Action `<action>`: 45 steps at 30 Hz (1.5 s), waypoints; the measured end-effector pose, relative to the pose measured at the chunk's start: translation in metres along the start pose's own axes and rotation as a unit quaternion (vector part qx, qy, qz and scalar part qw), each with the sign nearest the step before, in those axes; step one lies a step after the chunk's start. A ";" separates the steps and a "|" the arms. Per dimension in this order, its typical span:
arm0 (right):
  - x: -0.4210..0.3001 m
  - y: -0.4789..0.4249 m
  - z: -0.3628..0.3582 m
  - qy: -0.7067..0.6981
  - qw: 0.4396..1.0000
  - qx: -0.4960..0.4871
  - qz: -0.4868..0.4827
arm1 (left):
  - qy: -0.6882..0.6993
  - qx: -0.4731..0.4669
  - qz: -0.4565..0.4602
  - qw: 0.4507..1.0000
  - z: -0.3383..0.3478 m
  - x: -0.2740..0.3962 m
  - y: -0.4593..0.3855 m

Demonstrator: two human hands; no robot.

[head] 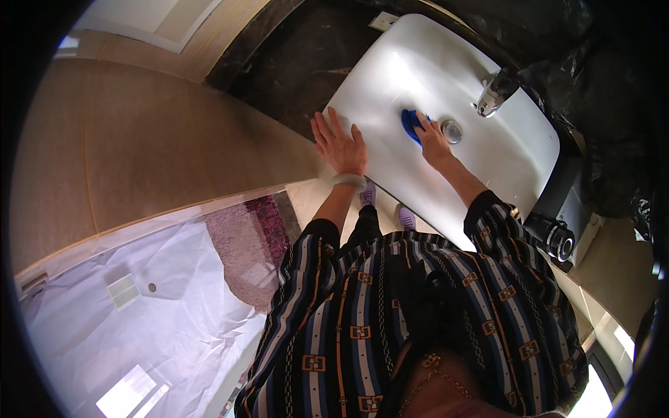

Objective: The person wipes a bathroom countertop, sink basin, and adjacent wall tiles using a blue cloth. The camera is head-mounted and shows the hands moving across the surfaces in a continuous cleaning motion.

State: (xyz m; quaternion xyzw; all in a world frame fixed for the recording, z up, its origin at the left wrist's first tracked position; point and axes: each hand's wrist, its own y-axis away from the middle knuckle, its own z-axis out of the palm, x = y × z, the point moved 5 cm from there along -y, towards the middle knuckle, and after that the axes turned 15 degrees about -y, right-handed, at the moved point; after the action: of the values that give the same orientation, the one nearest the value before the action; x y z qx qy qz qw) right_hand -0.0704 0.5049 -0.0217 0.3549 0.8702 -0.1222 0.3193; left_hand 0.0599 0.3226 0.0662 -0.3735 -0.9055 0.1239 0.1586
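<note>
A large white washbasin [387,83] lies before me. Inside it my right hand [433,140] presses a folded blue cloth [412,125] onto the basin floor, just left of the round metal drain plug [452,131]. The chrome faucet [491,98] stands at the basin's far right side, beyond the drain. My left hand [341,146] rests on the basin's near left rim with its fingers spread, holding nothing; a pale bangle is around that wrist.
Dark marble countertop [308,57] borders the basin on the left. A black cylindrical container [556,240] lies by the basin's right end. Black plastic sheeting [606,130] hangs behind the faucet. A tiled wall [141,136] is at left, above a pink rug [240,256].
</note>
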 end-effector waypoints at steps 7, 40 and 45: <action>0.089 0.097 -0.040 0.246 0.958 -0.116 0.093 | -0.002 0.024 -0.002 1.000 -0.001 -0.001 0.001; 0.038 0.191 -0.041 -0.004 0.988 -0.061 0.144 | 0.180 -0.074 -0.025 0.980 -0.047 -0.044 0.169; -0.026 0.159 -0.033 -0.107 0.980 -0.058 0.156 | 0.214 -0.115 -0.019 0.970 -0.043 -0.043 0.198</action>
State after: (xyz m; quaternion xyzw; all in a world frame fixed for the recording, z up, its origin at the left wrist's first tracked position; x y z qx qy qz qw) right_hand 0.0387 0.6195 0.0219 0.4525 0.7704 -0.0576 0.4453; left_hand 0.2316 0.4328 0.0298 -0.3895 -0.8658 -0.0667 0.3070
